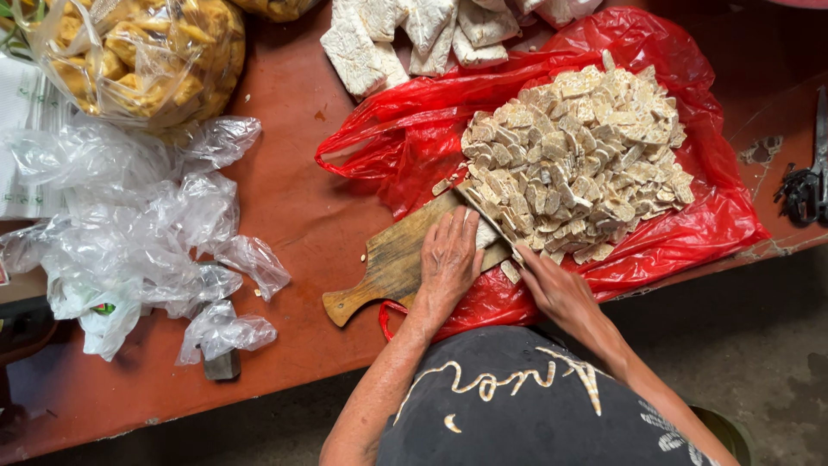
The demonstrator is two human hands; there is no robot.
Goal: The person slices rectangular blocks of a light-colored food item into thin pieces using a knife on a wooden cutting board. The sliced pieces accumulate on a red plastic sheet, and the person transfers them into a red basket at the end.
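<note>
Reddish table bears red bag heaped with tempeh pieces

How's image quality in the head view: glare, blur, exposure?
Head view: soft daylight, no hard shadows; specular glare on the red plastic bag and clear plastic bags; left hand, right hand and cutting board reasonably sharp; floor at lower right dark; slight softness toward the edges.

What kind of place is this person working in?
Probably a market stall or a home food-prep spot. A worn reddish table holds a wooden cutting board, a big pile of cut tempeh pieces on a red plastic bag, and clear bags of fried snacks.
</note>
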